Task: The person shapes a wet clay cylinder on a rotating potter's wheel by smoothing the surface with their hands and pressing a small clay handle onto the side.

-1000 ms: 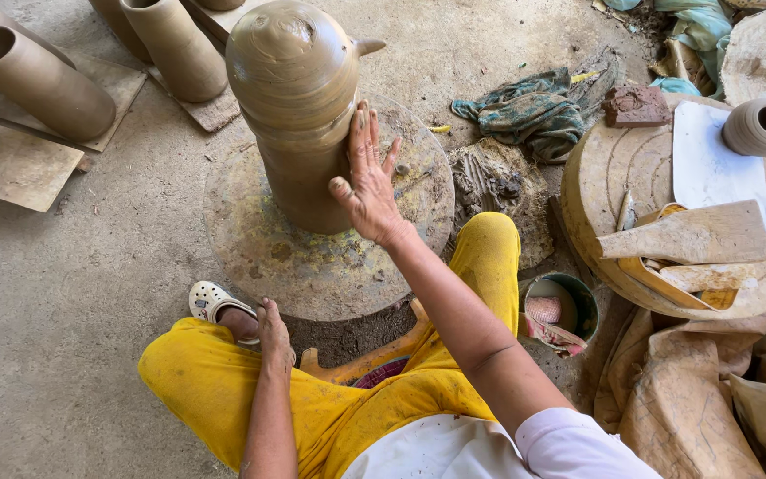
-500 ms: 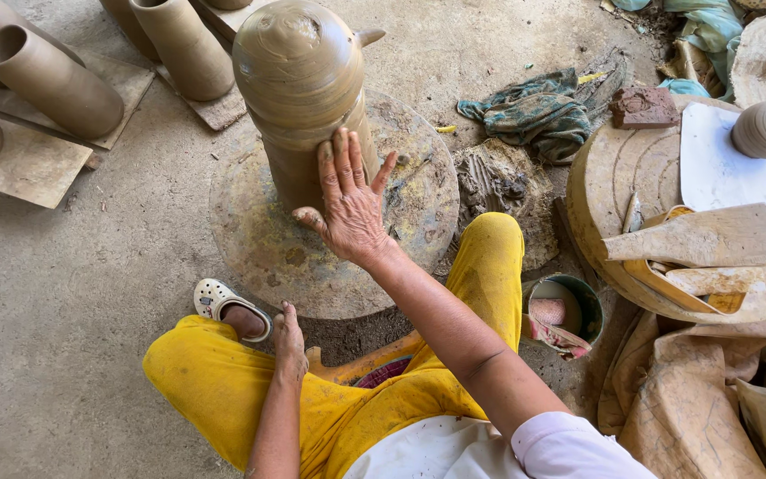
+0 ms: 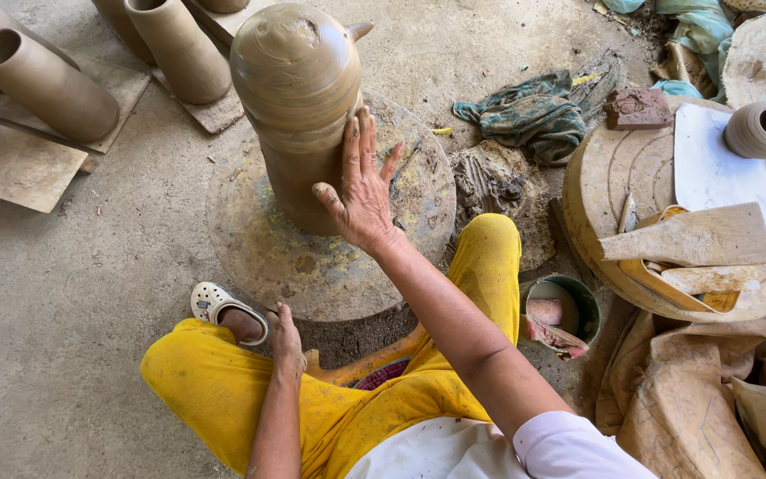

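We see a tall wet brown clay vessel (image 3: 299, 106), smooth and glistening, with a bulging rounded top and a narrower cylindrical lower body, standing upright at the far side of a round, clay-smeared stone turntable (image 3: 330, 257) on the concrete floor. Our right hand (image 3: 361, 191) lies flat against the right side of the vessel's lower body, fingers (image 3: 352, 146) spread and straight, gripping nothing. Our left hand (image 3: 285, 341) rests on the left knee of the yellow, mud-spotted trousers (image 3: 214, 386), just beside a white perforated clog (image 3: 219, 306); its fingers lie loosely extended, holding nothing.

To the left, matte tapered clay cylinders (image 3: 46, 84) lie and stand on flat square boards (image 3: 24, 168). Right of the turntable a crumpled green cloth (image 3: 529, 115) and a rough lump of grey clay (image 3: 489, 191) sit on the floor. Further right, a round wooden disc (image 3: 613, 177) with concentric grooves bears a flat wooden paddle (image 3: 693, 235), a white sheet (image 3: 711, 168) and a small round clay pot (image 3: 760, 129). A small teal bucket (image 3: 565, 306) stands just beside our right knee, below the disc.
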